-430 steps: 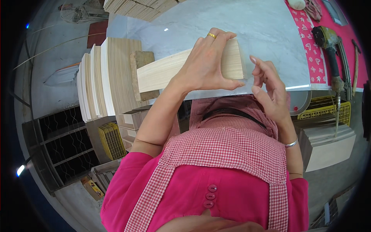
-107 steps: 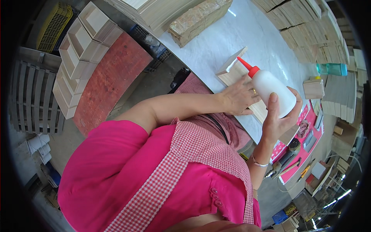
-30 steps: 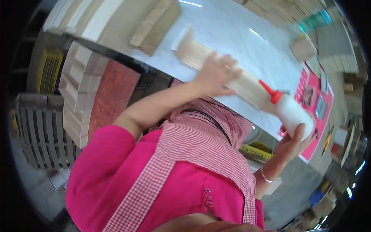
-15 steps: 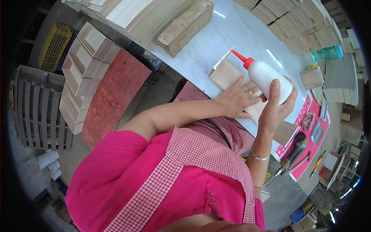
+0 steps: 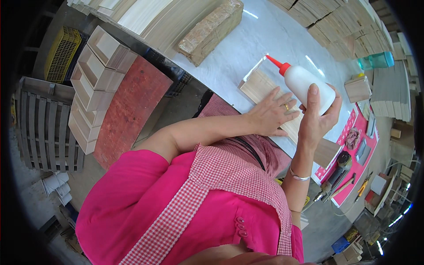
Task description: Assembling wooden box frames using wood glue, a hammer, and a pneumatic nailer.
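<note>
My right hand (image 5: 319, 106) grips a white squeeze bottle (image 5: 309, 88) with a long red nozzle, tilted so the nozzle points to the far left. The nozzle tip is at the far corner of a pale wooden piece (image 5: 256, 86), where a thin whitish edge stands along its end. Whether the tip touches that edge I cannot tell. My left hand (image 5: 271, 115) lies on the wooden piece with its fingers spread, holding it down against the white tabletop (image 5: 282, 35). Part of the wooden piece is hidden beneath my hands.
A wrapped block (image 5: 212, 31) lies beyond my left hand. Stacked wooden boards (image 5: 344, 22) line the far right. A pink mat (image 5: 353, 172) with a power tool (image 5: 340, 168) is at the right. Wooden trays (image 5: 95, 75) stand beside a red board (image 5: 132, 106) at left.
My right hand and the bottle have shifted slightly to the right. The nozzle tip stays near the wooden piece's far corner, and my left hand stays almost in place.
</note>
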